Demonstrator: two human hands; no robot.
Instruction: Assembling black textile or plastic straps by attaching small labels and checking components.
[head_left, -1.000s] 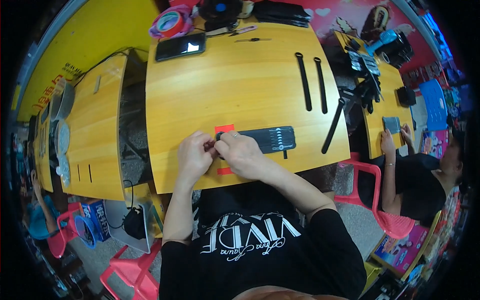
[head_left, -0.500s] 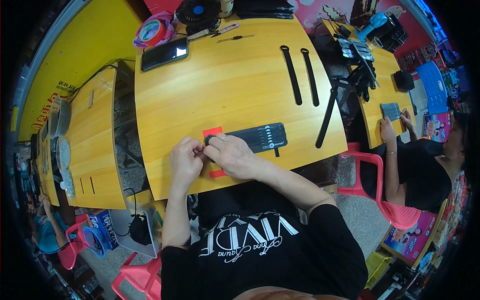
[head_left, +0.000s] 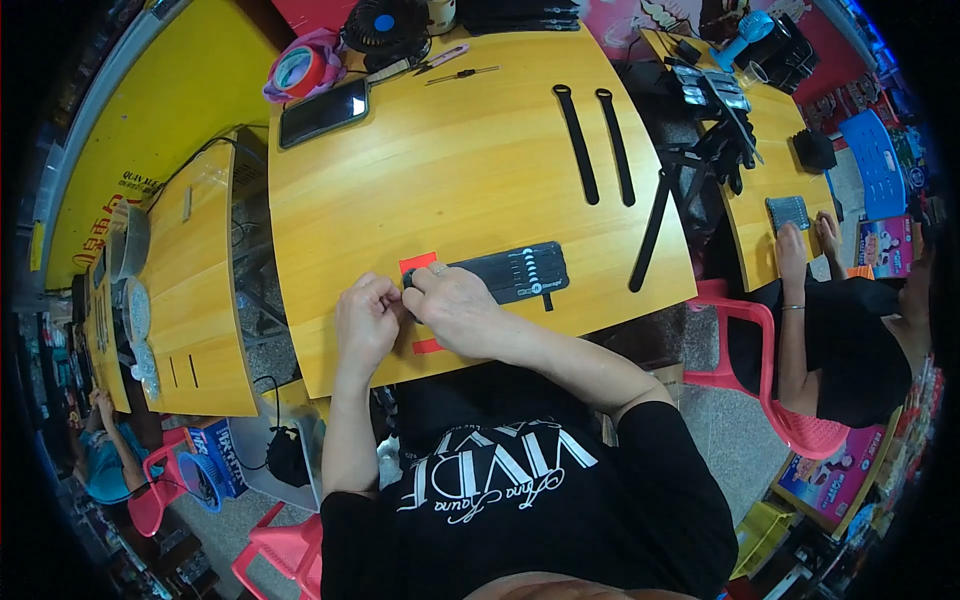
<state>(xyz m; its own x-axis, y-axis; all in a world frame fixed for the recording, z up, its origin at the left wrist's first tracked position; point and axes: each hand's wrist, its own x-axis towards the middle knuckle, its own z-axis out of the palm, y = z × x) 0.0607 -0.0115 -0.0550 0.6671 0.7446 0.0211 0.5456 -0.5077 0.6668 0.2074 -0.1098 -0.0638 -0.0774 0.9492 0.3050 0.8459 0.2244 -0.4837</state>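
A flat black piece with white printing and a row of white arcs (head_left: pixel 515 272) lies near the front edge of the table, perhaps a bundle of straps. Its left end is in my right hand (head_left: pixel 455 312), whose fingers are bent and closed over it. My left hand (head_left: pixel 366 318) is pinched closed right beside that end; what sits between its fingertips is hidden. Beneath the hands, a red strip (head_left: pixel 418 262) shows on the tabletop. Off to the right lie loose black straps with a loop at one end, among them one strap (head_left: pixel 577 145) and another (head_left: pixel 616 148).
A phone (head_left: pixel 324 113), a roll of red tape (head_left: pixel 298 72), a black fan (head_left: pixel 385 25) and a pink-handled cutter (head_left: pixel 442 58) lie along the table's far left. At right, a co-worker sits in a pink chair (head_left: pixel 765 370) at another table (head_left: pixel 745 225) holding black straps.
My hands stay at the same end of the black piece with nearly the same grip. The view has shifted slightly. At right, the co-worker's hands have drawn back from a small dark bundle.
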